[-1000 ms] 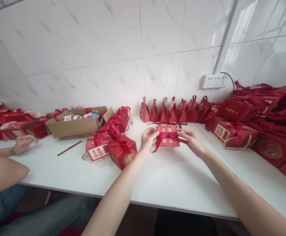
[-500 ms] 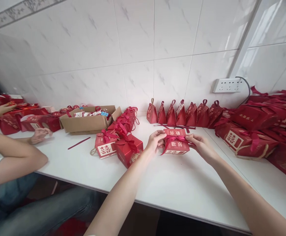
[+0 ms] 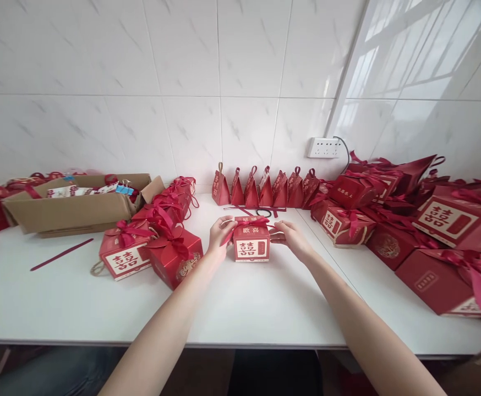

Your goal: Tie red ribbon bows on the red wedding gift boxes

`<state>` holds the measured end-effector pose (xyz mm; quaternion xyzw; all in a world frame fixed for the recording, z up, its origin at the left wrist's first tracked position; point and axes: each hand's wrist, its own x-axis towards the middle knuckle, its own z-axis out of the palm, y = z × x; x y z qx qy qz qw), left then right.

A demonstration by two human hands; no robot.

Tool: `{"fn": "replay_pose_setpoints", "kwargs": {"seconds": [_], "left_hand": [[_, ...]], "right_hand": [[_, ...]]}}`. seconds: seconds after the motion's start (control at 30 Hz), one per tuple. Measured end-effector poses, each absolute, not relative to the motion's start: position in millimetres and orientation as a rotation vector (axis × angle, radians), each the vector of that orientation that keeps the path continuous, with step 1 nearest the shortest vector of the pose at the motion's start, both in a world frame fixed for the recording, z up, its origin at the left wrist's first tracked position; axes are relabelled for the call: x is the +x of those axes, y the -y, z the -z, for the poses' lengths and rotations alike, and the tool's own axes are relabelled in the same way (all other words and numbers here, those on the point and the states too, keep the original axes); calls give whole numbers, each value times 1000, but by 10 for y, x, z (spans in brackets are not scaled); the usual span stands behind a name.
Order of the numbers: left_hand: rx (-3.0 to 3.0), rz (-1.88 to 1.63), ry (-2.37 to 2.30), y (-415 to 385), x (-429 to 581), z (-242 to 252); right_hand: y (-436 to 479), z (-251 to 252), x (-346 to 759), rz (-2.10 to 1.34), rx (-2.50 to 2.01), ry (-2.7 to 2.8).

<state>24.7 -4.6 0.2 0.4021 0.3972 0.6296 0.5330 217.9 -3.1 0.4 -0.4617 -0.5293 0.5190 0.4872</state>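
Observation:
A red gift box [image 3: 252, 250] with white and gold characters stands upright on the white table, its printed front facing me. Across its top runs a dark red ribbon [image 3: 250, 220], gathered in the middle. At the box's left side, my left hand [image 3: 219, 235] is closed on one end of the ribbon, and a red tail shows by its fingers. My right hand [image 3: 293, 240] pinches the other end at the right side; its lower fingers are beside the box wall and partly hidden.
Several tied red boxes [image 3: 174, 253] stand at left, near an open cardboard carton [image 3: 67, 212]. A loose ribbon strip [image 3: 61, 254] lies farther left. Upright red pouches [image 3: 251, 190] line the wall, with a black ring [image 3: 263, 213] before them. Red boxes [image 3: 389, 245] are piled at right.
My view has swung right, and the co-worker's arms have left it. The box, earlier tilted top toward me, now sits level with its front showing. Both hands stay at its sides.

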Motion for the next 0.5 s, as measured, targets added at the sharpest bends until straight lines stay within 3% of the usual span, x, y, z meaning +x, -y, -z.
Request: {"fn": "replay_pose_setpoints", "kwargs": {"seconds": [0.2,0.5], "left_hand": [[1176,-1551,-1002,63,281,34],[1761,-1555,-1381,174,317,143]], "right_hand": [[73,86,2164,-1244,-906,1628],[28,286,2113,-1117,-1012,1790]]}}
